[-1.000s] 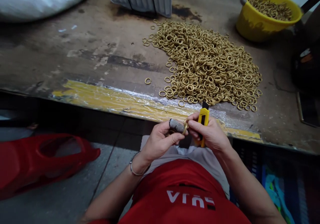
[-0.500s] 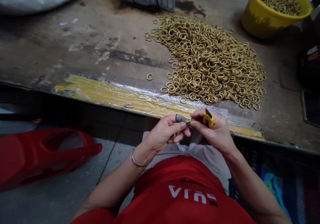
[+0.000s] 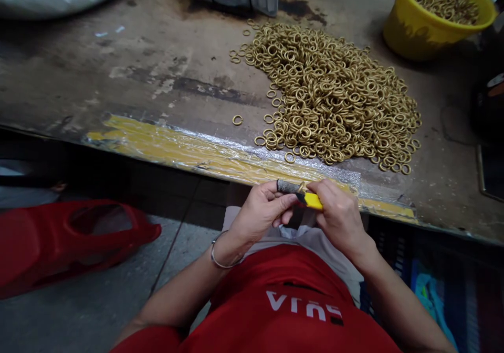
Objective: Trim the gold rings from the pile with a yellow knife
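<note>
A small brass-coloured metal ring (image 3: 301, 188) sits pinched by the left hand (image 3: 263, 211); the right hand (image 3: 339, 214) grips a yellow utility knife (image 3: 313, 201), now tilted flat toward nine o'clock against it.

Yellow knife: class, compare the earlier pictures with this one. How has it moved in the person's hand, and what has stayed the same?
The yellow knife has tipped over: it stood upright in the right hand before and now lies flat, pointing at the left hand. The left hand still pinches a small ring with its wrapped thumb. Nothing was let go. The pile of rings and yellow tub are unchanged.
</note>
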The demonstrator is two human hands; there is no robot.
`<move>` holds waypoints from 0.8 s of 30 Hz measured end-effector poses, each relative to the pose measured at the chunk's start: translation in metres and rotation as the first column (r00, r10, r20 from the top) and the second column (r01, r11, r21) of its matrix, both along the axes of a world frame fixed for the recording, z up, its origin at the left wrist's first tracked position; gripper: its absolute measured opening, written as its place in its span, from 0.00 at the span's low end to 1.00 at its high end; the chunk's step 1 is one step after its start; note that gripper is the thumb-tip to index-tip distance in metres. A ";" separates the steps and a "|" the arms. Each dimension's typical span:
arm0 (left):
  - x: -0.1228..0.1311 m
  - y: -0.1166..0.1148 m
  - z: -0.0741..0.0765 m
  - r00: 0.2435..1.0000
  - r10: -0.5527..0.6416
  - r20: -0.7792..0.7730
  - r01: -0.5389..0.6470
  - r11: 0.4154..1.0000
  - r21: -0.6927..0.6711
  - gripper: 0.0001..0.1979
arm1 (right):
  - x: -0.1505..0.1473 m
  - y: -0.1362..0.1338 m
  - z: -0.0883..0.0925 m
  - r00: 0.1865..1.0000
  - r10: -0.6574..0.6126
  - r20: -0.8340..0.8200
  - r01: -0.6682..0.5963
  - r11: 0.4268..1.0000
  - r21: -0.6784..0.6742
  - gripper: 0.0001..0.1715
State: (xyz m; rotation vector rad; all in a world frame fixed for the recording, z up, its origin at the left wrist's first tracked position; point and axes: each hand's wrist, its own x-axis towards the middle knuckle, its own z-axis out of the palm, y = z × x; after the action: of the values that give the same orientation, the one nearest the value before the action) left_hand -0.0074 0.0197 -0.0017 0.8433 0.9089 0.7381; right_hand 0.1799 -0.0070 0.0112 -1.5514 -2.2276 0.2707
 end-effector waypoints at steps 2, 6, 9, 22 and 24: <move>0.000 -0.001 0.000 1.000 0.008 -0.016 -0.008 1.000 0.024 0.18 | -0.002 -0.002 -0.001 0.993 -0.034 0.116 0.032 0.999 0.017 0.18; 0.002 0.000 0.002 0.998 0.010 -0.070 -0.003 0.996 0.093 0.15 | -0.008 -0.004 -0.001 0.967 -0.089 0.238 0.076 0.995 0.064 0.17; 0.002 -0.001 0.008 0.994 0.040 -0.101 -0.025 0.989 0.147 0.11 | -0.009 -0.001 -0.001 0.950 -0.112 0.291 0.092 0.993 0.079 0.18; -0.022 -0.005 -0.009 0.964 0.047 0.262 -0.022 0.995 -0.098 0.24 | -0.026 0.063 -0.005 0.952 -0.098 0.288 0.132 0.986 -0.099 0.17; -0.025 0.000 -0.015 0.950 0.098 0.296 -0.064 0.990 -0.123 0.20 | -0.035 0.075 -0.009 0.929 -0.075 0.362 0.133 0.981 -0.138 0.15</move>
State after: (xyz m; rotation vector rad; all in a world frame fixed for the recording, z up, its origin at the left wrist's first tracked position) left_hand -0.0328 0.0192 -0.0165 0.5761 0.7060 0.8529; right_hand 0.1445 0.0684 0.0019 -1.9310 -2.4305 0.1490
